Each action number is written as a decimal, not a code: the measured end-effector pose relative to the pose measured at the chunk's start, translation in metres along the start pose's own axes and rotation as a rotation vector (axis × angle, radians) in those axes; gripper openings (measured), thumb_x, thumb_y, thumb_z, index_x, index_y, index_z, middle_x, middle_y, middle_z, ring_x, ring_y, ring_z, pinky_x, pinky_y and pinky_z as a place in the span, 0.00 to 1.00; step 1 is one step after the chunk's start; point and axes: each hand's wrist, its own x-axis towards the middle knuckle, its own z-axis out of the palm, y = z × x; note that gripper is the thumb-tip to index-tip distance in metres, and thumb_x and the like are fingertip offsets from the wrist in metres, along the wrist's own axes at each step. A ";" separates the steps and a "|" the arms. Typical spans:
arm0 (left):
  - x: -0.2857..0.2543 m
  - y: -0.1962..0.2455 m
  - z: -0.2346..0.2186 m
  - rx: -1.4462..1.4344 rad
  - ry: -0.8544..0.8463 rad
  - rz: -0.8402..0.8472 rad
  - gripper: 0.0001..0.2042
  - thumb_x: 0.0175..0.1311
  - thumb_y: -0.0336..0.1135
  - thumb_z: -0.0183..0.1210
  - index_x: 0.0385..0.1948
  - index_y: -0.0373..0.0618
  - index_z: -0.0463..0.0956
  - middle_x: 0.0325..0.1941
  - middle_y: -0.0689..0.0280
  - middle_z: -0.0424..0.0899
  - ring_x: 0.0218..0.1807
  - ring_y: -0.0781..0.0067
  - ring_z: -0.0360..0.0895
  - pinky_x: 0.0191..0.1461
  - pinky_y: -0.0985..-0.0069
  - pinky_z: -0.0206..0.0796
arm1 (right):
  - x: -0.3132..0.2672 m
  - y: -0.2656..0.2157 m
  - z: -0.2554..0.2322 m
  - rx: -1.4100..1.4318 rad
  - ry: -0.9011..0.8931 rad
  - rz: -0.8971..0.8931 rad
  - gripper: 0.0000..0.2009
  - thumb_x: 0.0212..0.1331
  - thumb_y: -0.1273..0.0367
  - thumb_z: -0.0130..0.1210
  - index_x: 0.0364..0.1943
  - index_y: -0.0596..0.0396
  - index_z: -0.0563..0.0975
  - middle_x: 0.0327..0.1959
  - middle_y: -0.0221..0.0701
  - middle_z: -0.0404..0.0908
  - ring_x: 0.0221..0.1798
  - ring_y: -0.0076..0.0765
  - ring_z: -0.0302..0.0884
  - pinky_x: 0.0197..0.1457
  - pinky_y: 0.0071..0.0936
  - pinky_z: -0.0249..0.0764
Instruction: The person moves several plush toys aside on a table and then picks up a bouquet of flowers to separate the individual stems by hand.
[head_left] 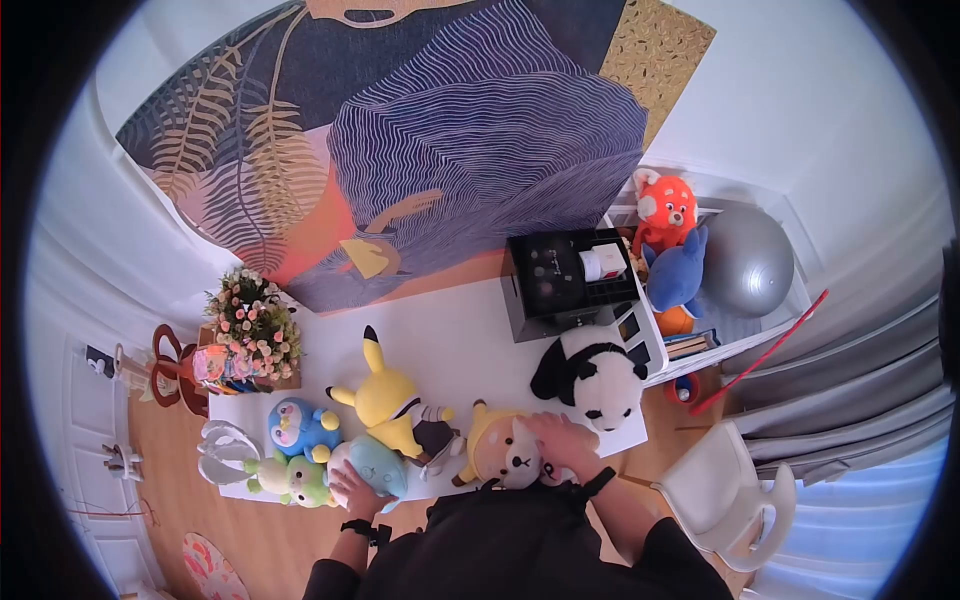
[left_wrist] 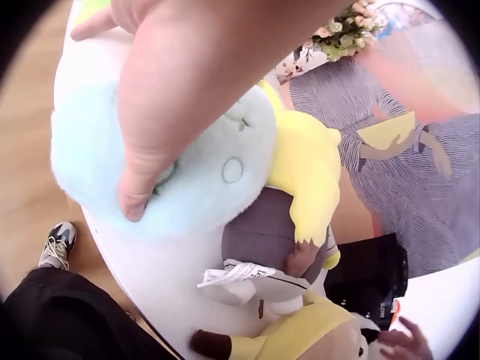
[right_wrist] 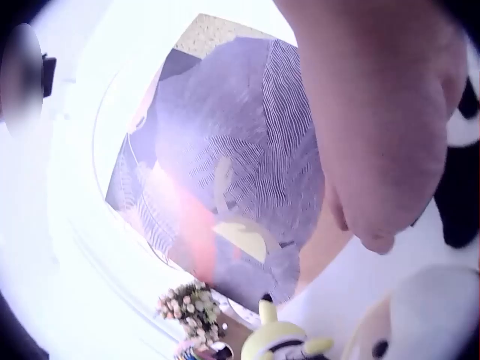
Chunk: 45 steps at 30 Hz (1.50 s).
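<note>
My left hand [head_left: 362,491] rests on a light blue plush toy [left_wrist: 90,142], its thumb and fingers spread straight over the soft body. Over at the right side of a yellow-hooded dog plush [head_left: 500,452], my right hand [head_left: 566,445] reaches in with fingers extended along its head. A yellow Pikachu plush [head_left: 378,398] in a grey outfit lies between the two, against the light blue toy. Left of the left hand sit a green plush [head_left: 307,483] and a blue penguin plush [head_left: 296,428]. The panda plush [head_left: 607,388] is just beyond my right hand.
All the toys lie on a white table [head_left: 325,350]. At its back stand a black box [head_left: 540,290] and a flower arrangement [head_left: 255,325]. A clear headband-like object [head_left: 222,455] is at the left end. A white chair [head_left: 705,480] stands to the right.
</note>
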 end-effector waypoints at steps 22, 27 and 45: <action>0.033 -0.020 -0.058 -0.184 0.168 0.159 0.39 0.39 0.52 0.70 0.56 0.44 0.65 0.52 0.51 0.72 0.56 0.46 0.69 0.56 0.50 0.64 | 0.074 0.106 -0.108 -0.009 0.361 0.428 0.36 0.44 0.60 0.64 0.61 0.42 0.62 0.67 0.39 0.57 0.65 0.52 0.58 0.60 0.64 0.59; 0.028 0.087 -0.289 -0.112 0.908 0.484 0.14 0.48 0.38 0.63 0.37 0.48 0.75 0.40 0.60 0.78 0.46 0.57 0.74 0.52 0.59 0.62 | 0.123 0.128 -0.118 0.047 0.376 0.360 0.33 0.46 0.62 0.63 0.57 0.55 0.63 0.59 0.43 0.62 0.56 0.53 0.69 0.52 0.45 0.73; -0.019 0.309 -0.672 -0.025 1.291 0.709 0.21 0.60 0.54 0.52 0.41 0.45 0.76 0.41 0.60 0.78 0.47 0.60 0.74 0.52 0.63 0.63 | 0.142 0.139 -0.077 -0.022 0.427 0.451 0.25 0.52 0.46 0.55 0.47 0.48 0.76 0.66 0.48 0.56 0.58 0.62 0.64 0.54 0.55 0.67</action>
